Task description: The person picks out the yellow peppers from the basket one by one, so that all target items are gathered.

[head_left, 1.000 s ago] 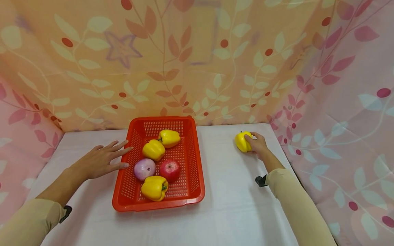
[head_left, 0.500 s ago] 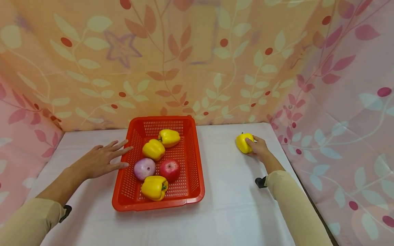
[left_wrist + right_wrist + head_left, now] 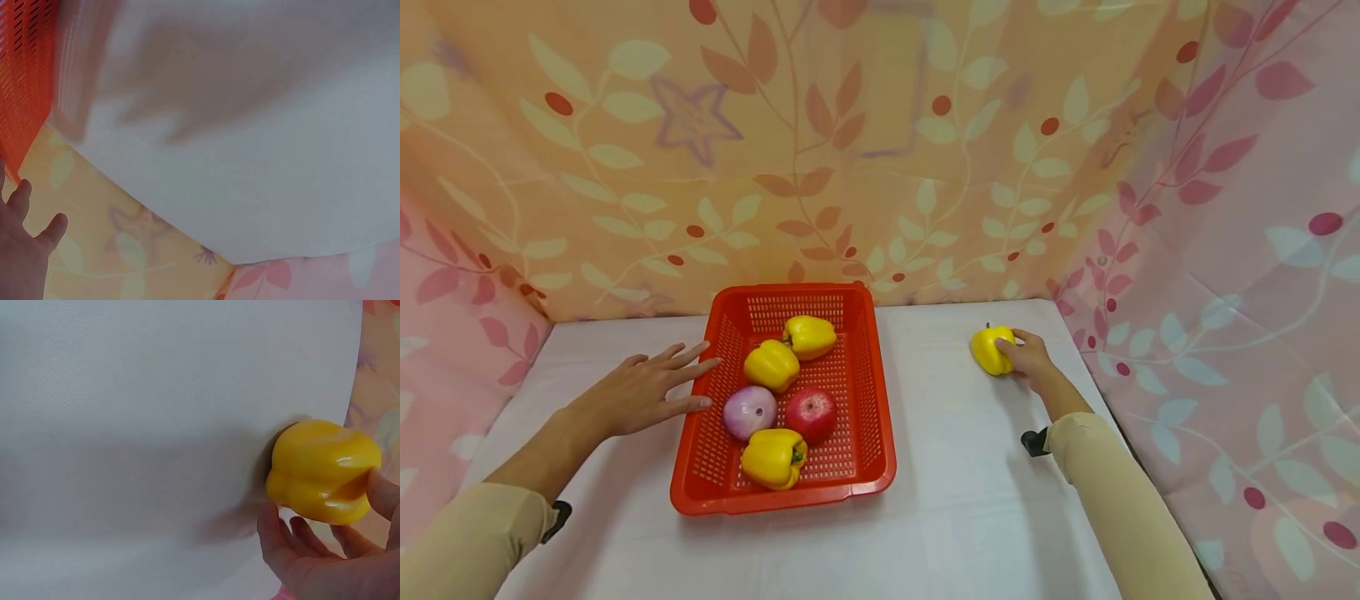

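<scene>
My right hand holds a yellow bell pepper at the far right of the table, thumb on its near side and fingers behind and under it. In the right wrist view the bell pepper shows its lobed, glossy side, close over the white cloth. My left hand is spread with straight fingers, the tips at the left rim of a red plastic basket. Inside the basket lie a purple onion, a red pomegranate and several yellow bell peppers.
A white cloth covers the table. Floral curtains hang right behind the table's back edge and along both sides. In the left wrist view the basket's perforated wall rises at the upper left.
The right hand and the bell pepper it holds have shifted very slightly toward me. My left hand and the basket keep their places.
</scene>
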Demonstrator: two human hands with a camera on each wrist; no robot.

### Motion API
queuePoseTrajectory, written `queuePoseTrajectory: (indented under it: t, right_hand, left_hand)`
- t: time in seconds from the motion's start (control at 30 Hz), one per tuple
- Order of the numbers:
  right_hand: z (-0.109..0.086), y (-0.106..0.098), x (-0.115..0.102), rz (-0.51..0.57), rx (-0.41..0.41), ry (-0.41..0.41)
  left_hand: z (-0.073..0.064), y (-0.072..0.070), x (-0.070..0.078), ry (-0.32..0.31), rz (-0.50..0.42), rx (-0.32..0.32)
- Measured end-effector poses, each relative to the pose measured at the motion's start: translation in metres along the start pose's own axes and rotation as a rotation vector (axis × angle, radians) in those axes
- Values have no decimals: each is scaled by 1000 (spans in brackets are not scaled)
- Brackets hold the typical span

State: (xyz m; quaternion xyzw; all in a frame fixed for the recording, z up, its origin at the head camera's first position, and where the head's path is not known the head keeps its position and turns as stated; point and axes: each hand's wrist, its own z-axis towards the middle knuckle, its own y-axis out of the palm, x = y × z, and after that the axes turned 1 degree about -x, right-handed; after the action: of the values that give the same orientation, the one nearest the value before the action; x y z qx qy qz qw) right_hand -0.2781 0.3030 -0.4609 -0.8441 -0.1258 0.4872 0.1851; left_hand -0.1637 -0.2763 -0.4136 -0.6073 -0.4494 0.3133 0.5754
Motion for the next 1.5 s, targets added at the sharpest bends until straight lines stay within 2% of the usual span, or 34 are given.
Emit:
queuePoseTrajectory:
  t: [0.13,0.27,0.47,0.7,0.97,1.27,1.37,1.5]
  right_hand:
    - [-3,-1,-7,-72,23,-40]
    - [-6,-3,-18,-169,37,-117]
    - [-19,2,-47,-216,-6,-244]
    - [-47,26,-82,-221,-130,-372]
    - [-83,59,-111,-220,-290,-471]
    - [-106,103,-120,-263,-475,-589]
    - [-115,114,-124,-303,-534,-607]
    - [-128,129,-130,-339,-619,-591]
  left_hand:
    - [-1,-1,1,4,2,-9]
    - [-2,-2,1,1,4,-18]
    - [-1,0,0,-2,5,-18]
    - [-3,0,-2,5,7,-13]
    - [0,1,-2,-1,11,-18]
    - [2,4,-3,5,11,-12]
    - [2,4,-3,4,11,-11]
    - [1,3,-3,-4,6,-16]
